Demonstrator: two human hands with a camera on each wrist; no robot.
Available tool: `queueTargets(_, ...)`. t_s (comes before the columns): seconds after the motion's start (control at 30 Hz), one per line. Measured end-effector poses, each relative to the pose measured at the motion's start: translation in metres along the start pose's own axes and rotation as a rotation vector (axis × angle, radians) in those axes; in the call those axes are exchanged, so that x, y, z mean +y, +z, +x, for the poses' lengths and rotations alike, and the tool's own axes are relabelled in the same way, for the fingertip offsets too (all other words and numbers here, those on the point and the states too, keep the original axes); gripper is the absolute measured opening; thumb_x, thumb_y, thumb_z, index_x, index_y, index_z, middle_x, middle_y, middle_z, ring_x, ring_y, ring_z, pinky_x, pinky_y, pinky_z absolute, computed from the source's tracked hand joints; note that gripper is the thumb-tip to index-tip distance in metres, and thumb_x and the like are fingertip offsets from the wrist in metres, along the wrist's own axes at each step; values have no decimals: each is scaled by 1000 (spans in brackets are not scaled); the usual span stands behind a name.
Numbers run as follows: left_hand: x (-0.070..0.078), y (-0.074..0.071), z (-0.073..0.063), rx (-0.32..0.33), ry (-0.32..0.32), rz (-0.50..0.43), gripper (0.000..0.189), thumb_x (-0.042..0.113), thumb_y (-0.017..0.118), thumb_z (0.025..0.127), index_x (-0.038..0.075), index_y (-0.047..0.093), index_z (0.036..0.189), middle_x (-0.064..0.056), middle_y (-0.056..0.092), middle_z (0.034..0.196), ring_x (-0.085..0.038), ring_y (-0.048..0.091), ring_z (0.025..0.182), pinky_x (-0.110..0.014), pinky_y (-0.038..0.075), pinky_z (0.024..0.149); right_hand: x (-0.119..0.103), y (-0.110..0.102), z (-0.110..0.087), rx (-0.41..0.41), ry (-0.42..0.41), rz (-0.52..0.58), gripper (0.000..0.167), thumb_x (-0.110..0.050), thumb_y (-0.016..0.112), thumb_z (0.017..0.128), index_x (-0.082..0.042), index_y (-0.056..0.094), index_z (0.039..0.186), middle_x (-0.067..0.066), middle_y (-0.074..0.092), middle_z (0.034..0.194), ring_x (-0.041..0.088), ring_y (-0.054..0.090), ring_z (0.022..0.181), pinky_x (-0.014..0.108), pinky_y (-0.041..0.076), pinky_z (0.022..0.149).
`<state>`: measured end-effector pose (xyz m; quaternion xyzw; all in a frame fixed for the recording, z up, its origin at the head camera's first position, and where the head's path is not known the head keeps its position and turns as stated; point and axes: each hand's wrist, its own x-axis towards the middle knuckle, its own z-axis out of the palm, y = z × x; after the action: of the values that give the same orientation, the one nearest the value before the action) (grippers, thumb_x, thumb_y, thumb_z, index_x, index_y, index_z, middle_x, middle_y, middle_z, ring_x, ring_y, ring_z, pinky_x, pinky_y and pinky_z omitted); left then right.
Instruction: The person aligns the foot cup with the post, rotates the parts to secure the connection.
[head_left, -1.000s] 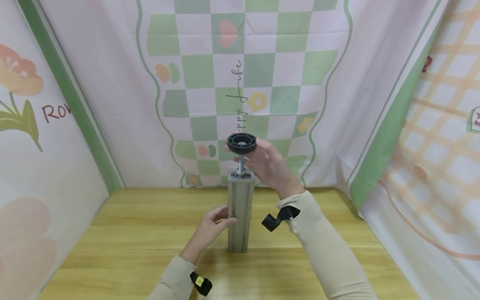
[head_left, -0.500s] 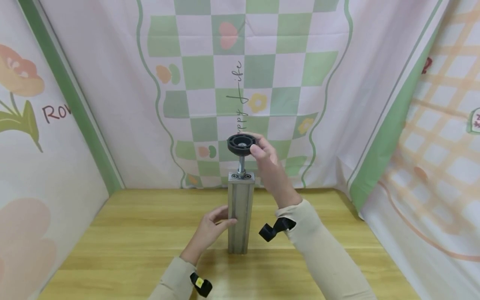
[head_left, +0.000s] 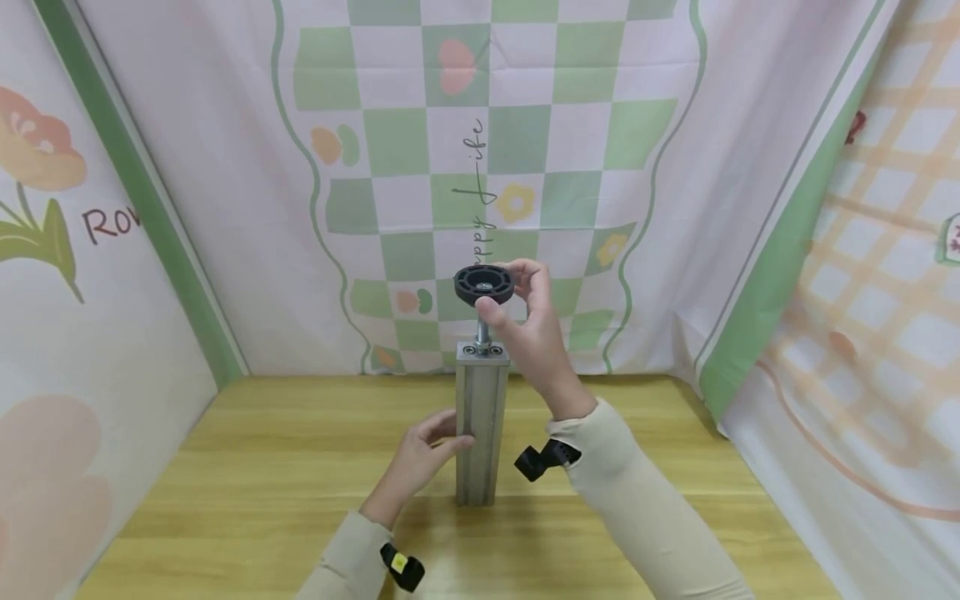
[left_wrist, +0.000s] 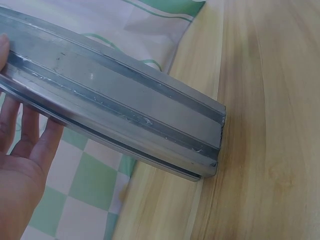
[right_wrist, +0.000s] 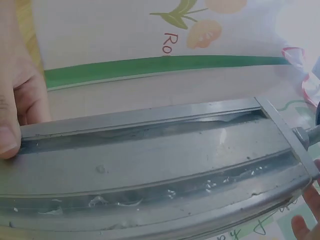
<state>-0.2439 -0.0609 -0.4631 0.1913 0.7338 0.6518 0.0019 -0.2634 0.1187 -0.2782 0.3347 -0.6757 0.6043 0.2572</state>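
Observation:
An aluminium profile bar [head_left: 480,425] stands upright on the wooden table. My left hand [head_left: 416,462] holds it from the left, with the thumb on its near face and the fingers partly hidden behind it. From the end plate on top rises a threaded rod [head_left: 482,330] with a nut, carrying a round black levelling foot [head_left: 465,290]. My right hand [head_left: 538,337] pinches the foot's right side, thumb at the near rim and fingers behind. In the left wrist view, the bar [left_wrist: 115,95] shows its long grooves and lower end; in the right wrist view, the end plate [right_wrist: 285,135].
The light wooden table [head_left: 300,467] surrounds the bar. Behind it hangs a green and white checked cloth [head_left: 517,142]. Printed cloths also close off the left side [head_left: 112,333] and the right side [head_left: 862,333].
My right hand has turned about the foot: its thumb came round from the right side to the near rim, and the wrist dropped slightly. The left hand and the bar have stayed put.

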Motion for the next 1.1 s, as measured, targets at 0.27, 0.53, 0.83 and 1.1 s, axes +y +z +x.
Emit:
queueTargets(0.27, -1, -1, 2, 2, -13, 18, 42, 22, 73, 94, 15, 64, 134, -5, 69, 119, -22, 62, 113, -46, 49, 99, 2, -8, 11, -217, 114, 325, 104, -76, 52, 88, -3, 22, 156, 21, 40, 152, 30, 45, 134, 46, 27, 116)
queueTargets(0.53, -2, -2, 2, -7, -1, 24, 41, 23, 73, 94, 15, 64, 133, -4, 69, 118, -21, 62, 113, -48, 48, 101, 8, -10, 19, -334, 195, 664, 96, -60, 60, 92, 5, 26, 153, 23, 49, 143, 28, 45, 134, 38, 32, 114)
queueTargets(0.83, -2, -3, 1, -23, 12, 43, 44, 35, 73, 93, 18, 64, 133, -1, 69, 117, -21, 62, 113, -48, 49, 100, 14, -12, 18, -360, 231, 752, 77, -50, 66, 91, -3, 41, 148, 8, 61, 130, 22, 52, 123, 37, 40, 104)
queueTargets(1.1, -3, -3, 0, -20, 4, 46, 44, 37, 73, 93, 20, 65, 132, 1, 69, 117, -20, 62, 113, -48, 49, 100, 16, -11, 17, -305, 234, 708, 85, -53, 74, 85, 0, 44, 144, 8, 62, 125, 20, 56, 117, 34, 41, 102)
